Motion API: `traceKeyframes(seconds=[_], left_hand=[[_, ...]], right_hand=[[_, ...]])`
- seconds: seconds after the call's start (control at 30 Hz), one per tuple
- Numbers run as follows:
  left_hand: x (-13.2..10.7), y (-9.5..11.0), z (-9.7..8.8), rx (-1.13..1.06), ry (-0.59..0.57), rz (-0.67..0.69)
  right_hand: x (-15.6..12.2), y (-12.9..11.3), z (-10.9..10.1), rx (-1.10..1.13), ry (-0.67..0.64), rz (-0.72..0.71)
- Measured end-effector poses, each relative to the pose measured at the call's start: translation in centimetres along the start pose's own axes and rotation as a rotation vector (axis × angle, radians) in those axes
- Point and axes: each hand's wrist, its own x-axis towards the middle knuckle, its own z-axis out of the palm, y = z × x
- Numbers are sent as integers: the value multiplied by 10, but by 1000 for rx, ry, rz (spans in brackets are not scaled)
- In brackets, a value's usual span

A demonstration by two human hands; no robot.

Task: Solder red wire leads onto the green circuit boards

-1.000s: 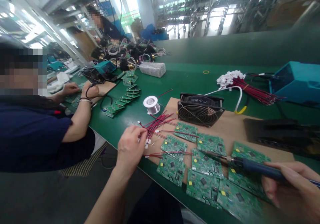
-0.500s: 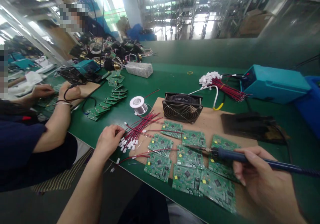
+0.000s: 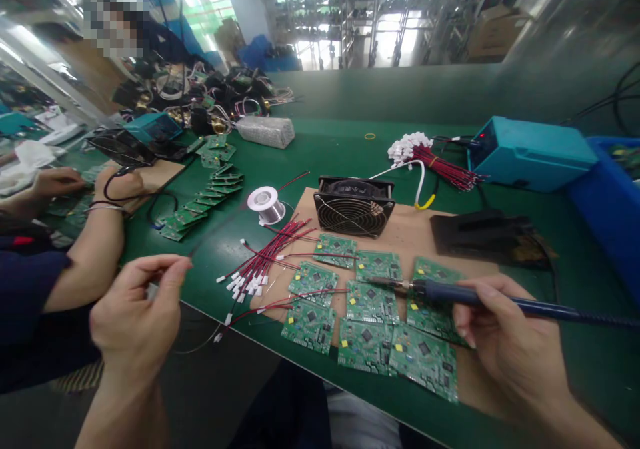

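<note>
My right hand point(image 3: 510, 342) is wrapped round a soldering iron point(image 3: 460, 295), its tip pointing left just over a green circuit board point(image 3: 373, 309). Off the bench's left front edge, my left hand point(image 3: 140, 309) pinches a thin wire between thumb and fingertips; motion blurs the wire. To the right of that hand lies a pile of red and black wires point(image 3: 270, 255) with white connectors. Several boards sit in rows on a brown sheet point(image 3: 405, 215), with a couple of wires lying across them. A solder spool point(image 3: 267, 205) stands behind the wire pile.
A black fan point(image 3: 354, 209) stands behind the boards. Farther right are a black iron holder point(image 3: 485, 235), a teal soldering station point(image 3: 537, 152), a blue bin point(image 3: 607, 202) and a banded wire bundle point(image 3: 445, 162). At left, a co-worker's hands point(image 3: 120, 185) work beside stacked boards point(image 3: 203, 205).
My left hand has drawn back left and toward me from the wire pile, with a thin wire in its fingers. My right hand still holds the soldering iron over the boards. The view has shifted slightly.
</note>
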Motion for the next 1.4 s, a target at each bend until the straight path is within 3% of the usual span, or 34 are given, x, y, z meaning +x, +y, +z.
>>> traceKeyframes(seconds=[0.17,0.27,0.33,0.43,0.6,0.73,0.83,0.93,1.1,1.2,1.3,1.4], left_hand=[[-7,25,40,-128,-248,302],[-6,24,52,-105,-257,409],[-5,28,54,-103,-218,428],[-5,52,60,-202,-232,437],[-5,97,88,-317,-425,470],[0,110,101,-300,-580,465],[4,111,102,-282,-658,456],[5,110,101,-295,-659,425],[5,109,88,-282,-476,338],[0,112,74,-295,-393,382],[-11,114,66,-320,-438,402],[-25,113,66,-369,-482,337]], right_hand=[[2,2,-3,11,1,-31],[0,0,-4,6,4,-36],[-1,-2,-4,5,-1,-36],[-2,-4,-3,4,-17,-30],[-2,-3,-3,-7,-21,-43],[-2,-3,-3,-14,-23,-42],[-3,-4,-3,-21,-25,-49],[-3,-6,-4,-24,-26,-46],[-2,-6,-3,-29,-13,-43],[-3,-8,-2,-23,-19,-42],[-3,-9,-1,-21,-21,-45],[-3,-9,-2,-21,-18,-59]])
